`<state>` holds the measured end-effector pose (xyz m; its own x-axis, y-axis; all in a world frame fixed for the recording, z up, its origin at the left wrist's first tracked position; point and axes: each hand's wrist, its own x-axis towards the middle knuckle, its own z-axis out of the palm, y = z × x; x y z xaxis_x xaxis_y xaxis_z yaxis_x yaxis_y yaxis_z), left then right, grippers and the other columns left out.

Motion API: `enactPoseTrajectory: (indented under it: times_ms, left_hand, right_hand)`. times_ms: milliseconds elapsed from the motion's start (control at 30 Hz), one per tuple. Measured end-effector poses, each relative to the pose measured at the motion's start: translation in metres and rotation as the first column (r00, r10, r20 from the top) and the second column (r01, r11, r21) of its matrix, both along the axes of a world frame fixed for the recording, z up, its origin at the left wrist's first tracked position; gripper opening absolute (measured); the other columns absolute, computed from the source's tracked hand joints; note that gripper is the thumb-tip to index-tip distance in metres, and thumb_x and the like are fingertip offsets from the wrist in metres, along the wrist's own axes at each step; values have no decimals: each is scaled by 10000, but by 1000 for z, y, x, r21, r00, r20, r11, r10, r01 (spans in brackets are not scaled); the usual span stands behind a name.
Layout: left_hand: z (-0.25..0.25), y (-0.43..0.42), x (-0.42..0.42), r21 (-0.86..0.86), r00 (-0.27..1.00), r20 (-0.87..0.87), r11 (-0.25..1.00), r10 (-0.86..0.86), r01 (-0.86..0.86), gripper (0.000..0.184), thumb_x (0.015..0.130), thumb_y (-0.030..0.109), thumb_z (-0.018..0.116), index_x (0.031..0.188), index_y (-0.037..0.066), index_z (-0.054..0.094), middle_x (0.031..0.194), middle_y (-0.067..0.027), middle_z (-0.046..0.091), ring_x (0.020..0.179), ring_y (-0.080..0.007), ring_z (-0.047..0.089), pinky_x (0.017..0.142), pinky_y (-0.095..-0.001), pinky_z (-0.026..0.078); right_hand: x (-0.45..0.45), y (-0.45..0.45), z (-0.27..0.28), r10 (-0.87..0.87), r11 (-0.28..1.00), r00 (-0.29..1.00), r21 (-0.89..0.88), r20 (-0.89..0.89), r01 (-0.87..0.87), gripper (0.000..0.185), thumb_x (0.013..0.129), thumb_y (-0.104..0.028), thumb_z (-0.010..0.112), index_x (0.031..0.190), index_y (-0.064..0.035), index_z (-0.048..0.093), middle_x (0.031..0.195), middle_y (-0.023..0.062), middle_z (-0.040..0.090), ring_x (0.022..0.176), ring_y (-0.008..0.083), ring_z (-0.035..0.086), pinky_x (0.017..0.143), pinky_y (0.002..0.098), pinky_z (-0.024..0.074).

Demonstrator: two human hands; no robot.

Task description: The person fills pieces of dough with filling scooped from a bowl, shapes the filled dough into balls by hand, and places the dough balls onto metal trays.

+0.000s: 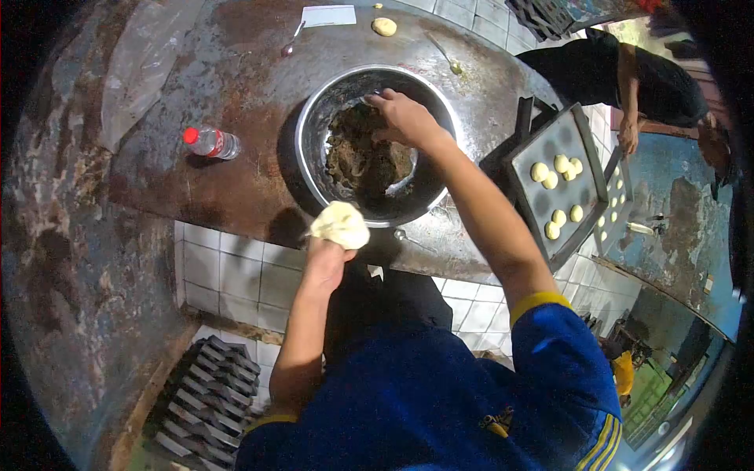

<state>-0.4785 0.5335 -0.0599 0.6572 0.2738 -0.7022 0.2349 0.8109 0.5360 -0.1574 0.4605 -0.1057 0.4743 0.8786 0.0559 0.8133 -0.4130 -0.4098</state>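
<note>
My left hand [323, 263] is closed around a piece of pale, soft dough [342, 225], held up by the near rim of a big metal bowl [301, 149]. Inside the bowl lies a dark brown, crumbly mixture [355, 157], with whitish smears on the metal around it. My right hand [408, 119] reaches into the bowl over the far right part of this mixture. Its thumb and fingers are apart, and nothing shows between them. The fingertips are close to the mixture; whether they touch it I cannot tell.
A red-capped bottle [212, 144] lies left of the bowl. Beyond it are a spoon [293, 39], a white card [328, 15] and a dough round [384, 27]. At right, a tray [585, 133] holds several dough pieces; another person's hand [630, 133] hangs nearby.
</note>
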Motion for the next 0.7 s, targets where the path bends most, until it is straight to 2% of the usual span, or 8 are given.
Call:
enactPoseTrajectory:
  times_ms: [67,167,233,500,567,600,633,700]
  left_hand:
    - [2,17,-18,4,998,-53,1000,14,-14,285,1053,86,629,1334,131,604,1073,-32,736,776,-75,629,530,-225,405]
    - [3,32,-42,125,989,-132,988,-70,86,232,1063,187,646,1289,135,635,1014,8,727,736,-77,599,517,-232,411]
    - [-4,42,-53,152,959,-217,964,-184,219,236,1052,207,663,1272,125,644,985,7,728,722,-77,594,515,-231,418]
    - [-1,47,-50,305,994,-65,947,-87,103,278,991,100,719,1263,95,663,1116,-69,780,887,-114,709,576,-264,522]
    - [5,51,-37,296,997,-39,952,-67,76,289,976,70,725,1259,88,667,1127,-75,783,929,-124,726,588,-269,535]
    - [9,54,-30,311,997,-4,947,-83,80,288,971,66,731,1252,89,672,1129,-72,783,941,-127,728,588,-266,532]
    - [14,57,-22,327,994,30,941,-101,85,288,966,62,736,1246,89,676,1130,-68,782,953,-129,731,587,-263,530]
    - [19,62,-7,353,988,-12,924,-153,147,262,957,73,757,1210,98,694,1112,-47,780,936,-108,719,591,-259,527]
  right_hand:
    - [18,13,-23,231,948,973,-229,28,-219,754,783,-362,897,1424,-82,615,1097,225,723,1038,432,718,910,522,591]
    - [19,31,-15,206,829,977,-520,-56,-205,653,812,-352,880,1381,-131,649,1093,191,740,1039,423,728,910,515,600]
    - [21,31,-13,205,837,977,-508,-56,-204,623,817,-345,877,1364,-141,658,1083,183,745,1028,416,733,899,516,602]
    - [38,17,-41,174,925,983,-333,-50,-181,494,844,-311,852,1277,-115,719,993,195,763,945,391,750,859,493,610]
    - [40,10,-40,-44,995,959,-97,-280,18,473,834,-266,845,1256,-92,724,911,173,755,870,305,766,862,422,615]
    - [41,6,-35,-176,982,863,-147,-473,120,387,889,-199,823,1237,-64,721,923,112,753,877,198,743,854,339,606]
    - [42,-1,-40,-175,982,865,-143,-470,120,387,889,-199,823,1237,-64,721,923,112,753,877,198,743,854,339,606]
    - [40,-17,-47,-110,924,448,74,-887,374,334,967,-158,777,1273,-58,689,1040,60,729,931,145,706,853,309,596]
